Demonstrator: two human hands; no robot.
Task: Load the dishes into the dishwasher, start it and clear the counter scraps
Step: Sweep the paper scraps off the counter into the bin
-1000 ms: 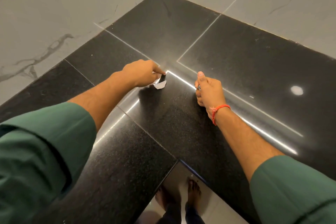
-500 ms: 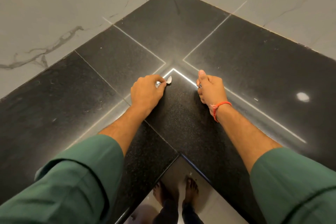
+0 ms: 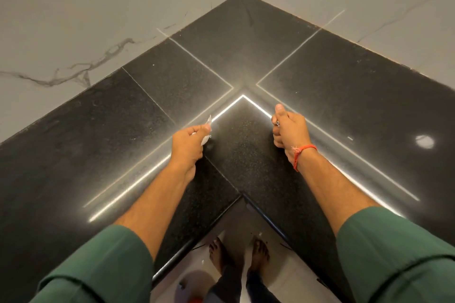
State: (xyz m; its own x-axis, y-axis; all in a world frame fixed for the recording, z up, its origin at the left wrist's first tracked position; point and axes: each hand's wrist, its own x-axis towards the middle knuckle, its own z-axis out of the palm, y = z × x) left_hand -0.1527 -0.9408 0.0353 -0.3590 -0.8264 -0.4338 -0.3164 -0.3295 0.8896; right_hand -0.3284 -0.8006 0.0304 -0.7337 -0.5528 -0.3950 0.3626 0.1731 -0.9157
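My left hand [image 3: 189,141] hovers over the black granite corner counter [image 3: 344,96] and pinches small white paper scraps [image 3: 208,121] between thumb and fingers; one bit sticks up above the thumb, another shows below the fingers. My right hand [image 3: 289,130] is to the right with its fingers curled and thumb up, holding something small and shiny against the fingers; what it is cannot be made out. An orange thread band is on the right wrist.
White marble-patterned walls [image 3: 98,19] meet behind the counter corner. Bright light-strip reflections cross the granite. Below the inner counter edge [image 3: 242,195] my bare feet stand on a pale floor, with a few small scraps and a round object with red at the bottom left.
My left hand lifted the white scrap off the counter and drew back toward me. The right hand stayed almost where it was. The view shifted slightly.
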